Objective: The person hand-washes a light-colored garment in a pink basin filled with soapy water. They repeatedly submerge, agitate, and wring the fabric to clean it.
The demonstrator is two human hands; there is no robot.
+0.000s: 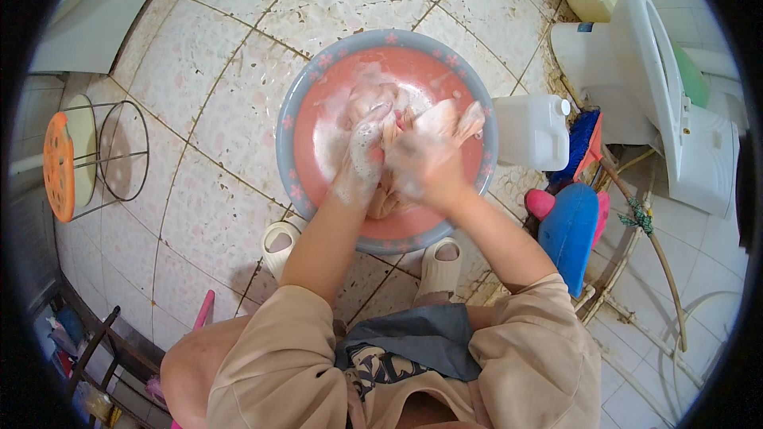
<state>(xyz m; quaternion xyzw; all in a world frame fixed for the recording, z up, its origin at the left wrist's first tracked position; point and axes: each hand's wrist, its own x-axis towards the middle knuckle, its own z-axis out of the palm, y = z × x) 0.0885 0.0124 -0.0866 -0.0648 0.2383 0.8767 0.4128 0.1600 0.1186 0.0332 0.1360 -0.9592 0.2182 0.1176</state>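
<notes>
A round plastic basin (386, 39) with a grey, flower-patterned rim and a pink inside stands on the floor between my feet, holding soapy water. A wet, pale peach cloth (438, 119) is bunched up in its middle. My left hand (366, 143), covered in suds, grips the cloth from the left side. My right hand (423, 164), blurred by motion, is closed over the cloth just to the right of it. Part of the cloth sticks out beyond my right hand toward the basin's right rim, and another fold hangs below both hands.
A white plastic jug (530, 131) stands right of the basin, near a blue-bristled brush (572, 146) and a blue plastic object (569, 235). A white toilet (632, 83) is at the right. At the left is a wire-framed stool (59, 167) with an orange seat. Stained tiles (220, 190) cover the floor.
</notes>
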